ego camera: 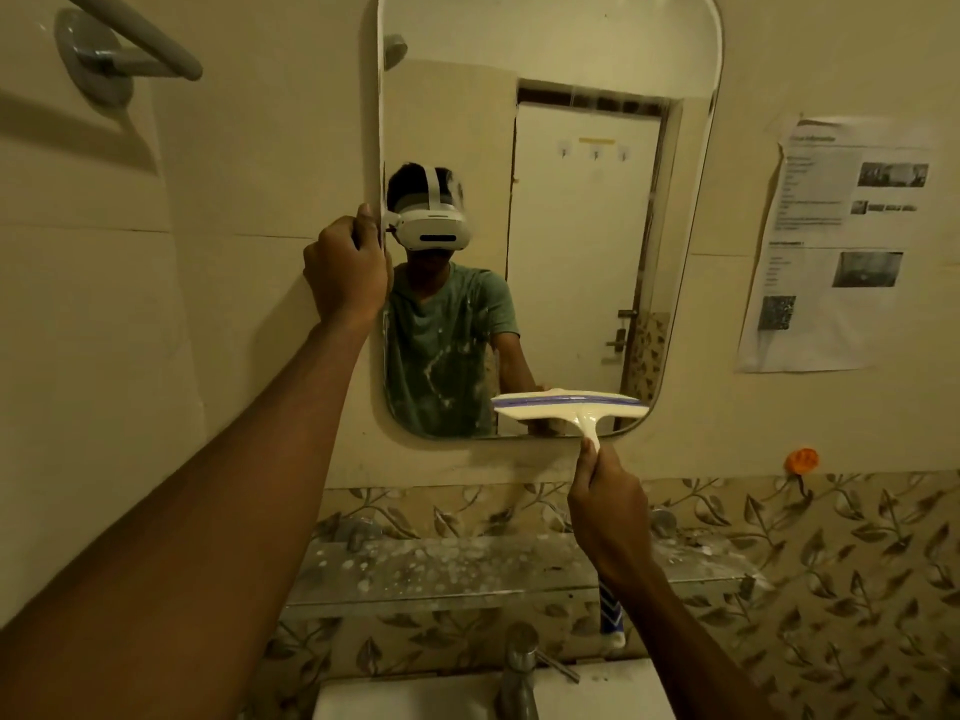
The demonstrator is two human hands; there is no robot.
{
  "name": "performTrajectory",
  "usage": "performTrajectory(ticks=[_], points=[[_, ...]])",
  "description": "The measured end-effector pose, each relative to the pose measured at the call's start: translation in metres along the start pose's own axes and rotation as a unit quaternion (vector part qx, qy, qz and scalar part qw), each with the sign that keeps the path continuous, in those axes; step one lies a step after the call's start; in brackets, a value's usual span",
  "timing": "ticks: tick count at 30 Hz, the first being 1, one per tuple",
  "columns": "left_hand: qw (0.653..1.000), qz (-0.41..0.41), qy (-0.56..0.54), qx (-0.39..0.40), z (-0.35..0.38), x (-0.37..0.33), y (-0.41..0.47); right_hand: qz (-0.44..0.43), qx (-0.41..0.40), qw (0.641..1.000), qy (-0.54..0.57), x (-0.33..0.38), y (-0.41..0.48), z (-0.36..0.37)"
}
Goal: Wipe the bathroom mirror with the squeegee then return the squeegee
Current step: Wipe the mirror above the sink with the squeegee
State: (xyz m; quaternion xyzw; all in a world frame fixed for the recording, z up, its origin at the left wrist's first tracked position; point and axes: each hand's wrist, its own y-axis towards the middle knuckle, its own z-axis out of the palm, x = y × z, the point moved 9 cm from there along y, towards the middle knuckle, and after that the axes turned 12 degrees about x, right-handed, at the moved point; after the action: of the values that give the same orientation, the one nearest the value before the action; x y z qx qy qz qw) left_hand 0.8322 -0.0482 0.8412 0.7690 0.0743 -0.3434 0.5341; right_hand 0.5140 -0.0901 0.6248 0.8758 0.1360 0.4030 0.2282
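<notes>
A tall mirror (587,210) with rounded corners hangs on the cream wall. My left hand (347,265) grips its left edge at mid height, fingers wrapped round the rim. My right hand (609,504) holds the handle of a white squeegee (571,405) with a blue stripe. The blade lies level against the glass near the mirror's lower right corner. White streaks and spatter show on the lower left of the glass.
A spattered glass shelf (441,569) runs below the mirror, above a tap (519,667) and white basin (405,698). A towel rail (130,49) is at the upper left. A printed paper (836,241) and an orange hook (801,459) are on the right wall.
</notes>
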Motion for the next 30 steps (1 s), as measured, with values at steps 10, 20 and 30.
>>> performTrajectory(ticks=[10, 20, 30], points=[[1.0, 0.011, 0.024, -0.005, 0.004, -0.003, -0.005, -0.065, -0.033, 0.997, 0.023, 0.059, 0.054, -0.053], [0.999, 0.006, 0.044, 0.002, 0.005, -0.007, -0.008, 0.0, 0.019, 1.0, 0.009, -0.007, 0.003, 0.004], [1.0, 0.003, 0.01, 0.008, 0.004, -0.005, -0.012, 0.029, 0.011, 0.999, 0.011, -0.023, -0.018, 0.019]])
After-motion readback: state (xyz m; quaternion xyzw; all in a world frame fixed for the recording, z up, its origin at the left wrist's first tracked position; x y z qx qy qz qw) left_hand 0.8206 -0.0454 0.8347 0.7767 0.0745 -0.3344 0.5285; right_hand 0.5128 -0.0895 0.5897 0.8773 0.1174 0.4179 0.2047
